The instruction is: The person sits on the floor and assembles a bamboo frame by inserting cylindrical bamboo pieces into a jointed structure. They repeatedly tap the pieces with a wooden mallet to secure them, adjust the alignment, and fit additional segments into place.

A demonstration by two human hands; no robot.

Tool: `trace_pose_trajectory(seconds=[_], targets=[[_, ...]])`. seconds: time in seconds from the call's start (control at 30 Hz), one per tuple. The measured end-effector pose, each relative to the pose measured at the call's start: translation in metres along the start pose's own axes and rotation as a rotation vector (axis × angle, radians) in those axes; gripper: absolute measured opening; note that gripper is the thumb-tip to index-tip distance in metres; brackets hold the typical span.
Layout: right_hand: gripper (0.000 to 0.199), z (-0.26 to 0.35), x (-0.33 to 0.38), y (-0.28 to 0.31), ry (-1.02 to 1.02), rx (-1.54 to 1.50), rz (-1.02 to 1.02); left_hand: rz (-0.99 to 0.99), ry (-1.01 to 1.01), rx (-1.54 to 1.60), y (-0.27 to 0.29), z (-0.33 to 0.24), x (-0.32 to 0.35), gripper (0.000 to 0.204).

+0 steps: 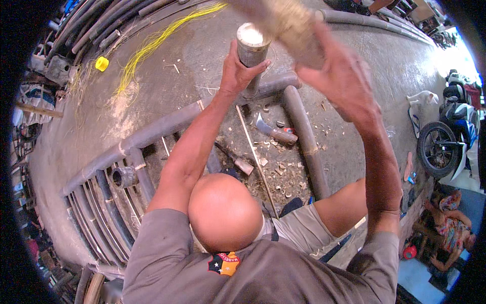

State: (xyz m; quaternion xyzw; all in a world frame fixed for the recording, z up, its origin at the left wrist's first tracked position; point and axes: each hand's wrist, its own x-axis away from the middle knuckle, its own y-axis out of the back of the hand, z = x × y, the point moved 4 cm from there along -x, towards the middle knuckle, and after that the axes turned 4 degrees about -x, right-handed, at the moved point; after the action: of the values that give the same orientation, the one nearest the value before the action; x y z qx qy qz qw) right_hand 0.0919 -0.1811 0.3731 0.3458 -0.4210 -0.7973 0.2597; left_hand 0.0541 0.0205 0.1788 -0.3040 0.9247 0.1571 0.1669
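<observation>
Upright in front of me stands a short bamboo post (251,50) with a pale cut top, its lower end meeting the corner of a bamboo frame (167,120). The fingers and thumb of my left hand (239,72) are wrapped around this post. Beside and above its top, my right hand (340,76) grips a thick wooden block (296,33), blurred by motion. Inside the frame's corner lies a curved-blade knife (276,131) with a wooden handle. Nearer my knee, a wooden-handled tool (240,163) rests on the floor.
Bamboo chips (278,172) litter the floor. A hollow bamboo piece (124,177) sits on the frame's slats. Yellow strands (152,48) and a yellow spool (102,64) lie far left. A motorcycle (440,147) stands at right, with a seated person (450,235) near it.
</observation>
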Motion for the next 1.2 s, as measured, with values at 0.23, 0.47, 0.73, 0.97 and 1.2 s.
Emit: trace_pose_trajectory(seconds=[0.23, 0.47, 0.73, 0.97, 1.2], targets=[[0.088, 0.002, 0.007, -0.018, -0.197, 0.036, -0.072, 0.04, 0.04, 0.006, 0.002, -0.006, 0.002, 0.078], [0.08, 0.008, -0.005, -0.002, 0.094, -0.027, -0.143, 0.092, 0.102, -0.054, 0.001, 0.003, -0.004, 0.081], [0.076, -0.004, 0.013, -0.024, 0.098, 0.042, -0.223, 0.095, 0.085, -0.009, -0.002, 0.01, 0.004, 0.087], [0.093, -0.013, 0.026, -0.039, -0.189, -0.111, 0.074, 0.13, 0.145, 0.059, 0.001, 0.006, -0.003, 0.089], [0.092, -0.054, 0.207, -0.173, -0.713, -0.234, -0.056, 0.149, 0.096, 0.009, 0.001, 0.0, -0.002, 0.091]])
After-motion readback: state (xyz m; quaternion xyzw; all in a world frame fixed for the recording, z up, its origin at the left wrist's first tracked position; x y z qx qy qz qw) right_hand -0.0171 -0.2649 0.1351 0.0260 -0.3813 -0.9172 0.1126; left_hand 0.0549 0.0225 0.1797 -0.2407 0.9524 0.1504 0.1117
